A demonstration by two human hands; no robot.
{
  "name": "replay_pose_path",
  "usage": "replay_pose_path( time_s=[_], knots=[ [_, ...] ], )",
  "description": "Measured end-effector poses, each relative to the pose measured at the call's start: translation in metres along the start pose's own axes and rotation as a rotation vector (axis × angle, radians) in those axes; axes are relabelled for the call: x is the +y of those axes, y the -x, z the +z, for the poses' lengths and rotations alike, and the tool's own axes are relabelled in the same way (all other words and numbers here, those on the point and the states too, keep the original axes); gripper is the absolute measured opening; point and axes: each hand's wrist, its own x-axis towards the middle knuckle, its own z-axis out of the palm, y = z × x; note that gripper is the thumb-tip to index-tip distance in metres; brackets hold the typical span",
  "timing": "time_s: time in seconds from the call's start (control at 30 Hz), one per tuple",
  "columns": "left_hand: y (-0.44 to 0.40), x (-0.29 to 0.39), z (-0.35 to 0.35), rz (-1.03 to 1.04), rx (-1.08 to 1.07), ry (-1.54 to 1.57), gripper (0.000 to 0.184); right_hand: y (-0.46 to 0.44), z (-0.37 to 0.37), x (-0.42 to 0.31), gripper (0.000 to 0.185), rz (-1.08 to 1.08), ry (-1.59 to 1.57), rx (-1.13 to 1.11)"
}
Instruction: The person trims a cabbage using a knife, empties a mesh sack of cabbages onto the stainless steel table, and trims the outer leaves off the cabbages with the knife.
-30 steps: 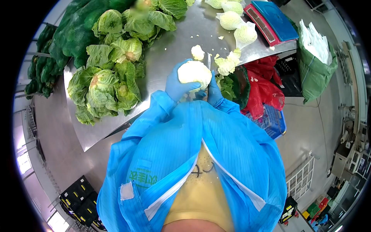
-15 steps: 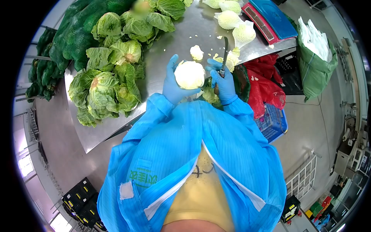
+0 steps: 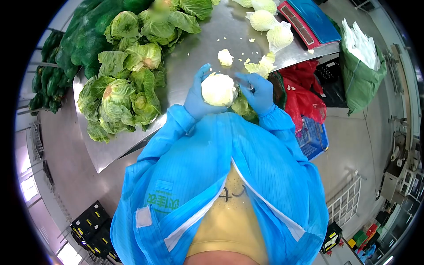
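Observation:
A white cauliflower head [image 3: 218, 89] rests in my left hand [image 3: 197, 95], whose blue-gloved fingers cup it from the left and below. On its right side my right hand [image 3: 259, 92], also gloved, is closed round a knife [image 3: 248, 87]; most of the blade is hidden or too blurred to make out. Beyond the hands a small white piece [image 3: 225, 57] lies on the metal table [image 3: 201, 51]. Pale leafy trimmings [image 3: 261, 66] lie near the table's right edge, and green leaves [image 3: 242, 107] show below my right hand.
Leafy green heads [image 3: 117, 104] cover the table's left side, beside green net sacks [image 3: 84, 39]. Net-wrapped heads [image 3: 279, 37] and a blue-topped scale [image 3: 316, 20] stand at the back right. Red bags [image 3: 302, 92], a blue crate [image 3: 312, 139] and a green sack [image 3: 363, 77] are at the right.
The knife, upright half a second ago, has tilted down toward the cauliflower as my right hand turned inward. My left hand still holds the cauliflower, which has shifted slightly.

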Motion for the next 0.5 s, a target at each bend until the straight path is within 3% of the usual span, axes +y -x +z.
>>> replay_pose_path(
  time_s=[0.13, 0.2, 0.27, 0.33, 0.4, 0.47, 0.5],
  knots=[
    [0.0, -0.003, 0.002, -0.066, -0.042, 0.054, 0.119, 0.0, 0.018, 0.012, 0.024, 0.198, -0.076, 0.18],
    [0.001, -0.001, 0.004, -0.108, 0.039, 0.095, 0.118, -0.001, 0.026, 0.022, 0.03, 0.453, -0.509, 0.362],
    [-0.002, -0.004, 0.004, -0.142, 0.126, 0.136, 0.117, 0.004, 0.021, 0.025, 0.035, 0.532, -0.502, 0.302],
    [-0.001, -0.012, 0.003, -0.193, 0.321, 0.016, 0.118, 0.012, 0.022, 0.021, 0.039, 0.699, -0.754, 0.114],
    [0.0, 0.001, 0.008, -0.231, 0.336, 0.019, 0.117, 0.019, 0.033, 0.014, 0.049, 0.739, -0.956, -0.037],
    [0.004, 0.01, 0.017, -0.179, 0.359, 0.245, 0.117, 0.025, 0.051, 0.012, 0.046, 0.901, -1.14, -0.028],
    [0.007, 0.006, 0.017, -0.173, 0.354, 0.14, 0.104, 0.031, 0.056, 0.022, 0.046, 0.902, -1.14, -0.021]
  ],
)
